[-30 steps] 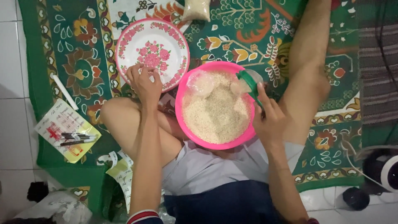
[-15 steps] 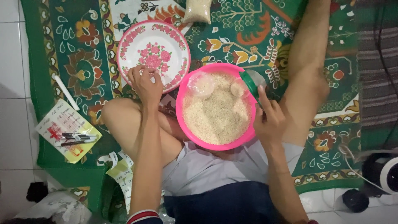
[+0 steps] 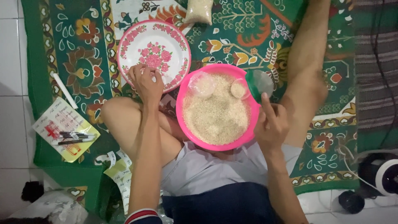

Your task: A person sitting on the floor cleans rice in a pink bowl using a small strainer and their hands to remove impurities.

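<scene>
Right hand (image 3: 271,124): fingers curled round the handle of a green scoop (image 3: 258,85), thumb laid up along it. The scoop's long axis runs from the hand up the picture and a little to the left; its mouth faces away from the hand and sits on the upper right rim of the pink basin (image 3: 181,114). The inside of the scoop looks pale and glossy; whether it holds grain cannot be told.

Left hand (image 3: 146,83): fingers bunched and bent inward over the lower edge of a floral plate (image 3: 137,43). What they pinch, if anything, is hidden by the knuckles, so the grip cannot be told.

The pink basin rests in the person's lap between the two forearms, filled with pale grain (image 3: 215,114). On the grain near the far rim lie two clear, rounded shapes, perhaps small bags, too blurred to be sure.

The floral plate lies flat on the green patterned mat (image 3: 83,49), just beside the basin at upper left. A clear bag of grain (image 3: 199,10) is cut off by the top edge.

Left of the bent knee: a white stick (image 3: 64,90) lying slantwise, and a yellow printed card (image 3: 62,120) with pens (image 3: 74,137) across it. Paper strips (image 3: 120,170) trail beneath the left forearm. At lower right, a dark round appliance (image 3: 383,176), partly cut off.
</scene>
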